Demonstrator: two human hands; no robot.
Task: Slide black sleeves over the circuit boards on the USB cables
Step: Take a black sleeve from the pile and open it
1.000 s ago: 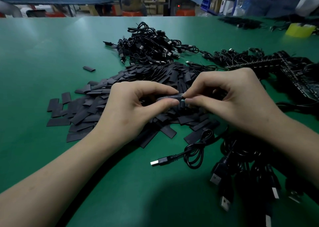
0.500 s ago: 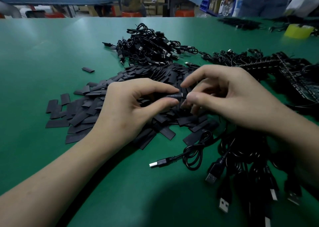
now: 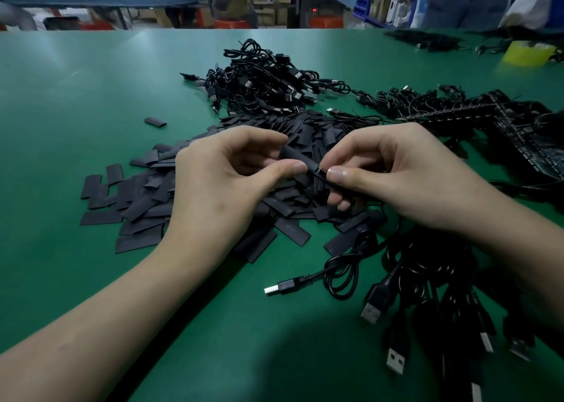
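Currently pinches the black sleeve (image 3: 297, 157) between thumb and forefinger of the left hand (image 3: 225, 185), grip closed round it, other fingers curled underneath. Holds the circuit board (image 3: 319, 170) on the end of a USB cable in the right hand (image 3: 406, 178), grip closed on it between thumb and bent forefinger, with only a sliver of board showing at the sleeve's mouth. Hovers both above the heap of loose sleeves (image 3: 146, 206) on the green counter (image 3: 76, 96), with a tangle of cables (image 3: 262, 81) further back and a bundle with USB plugs (image 3: 427, 279) beside the right wrist.

Looks partway through feeding board into sleeve; cannot tell how much is already inside.

Could well snag a board corner on the sleeve's lip if fed at a slant. Could flatten the mouth shut by squeezing too hard with the left grip. Might buckle the soft sleeve if pushed from its far end rather than near the opening. Risks straining the joint between wire and board if driven by the cable alone. May also drag the board back out if the trailing cable catches in the bundle below.
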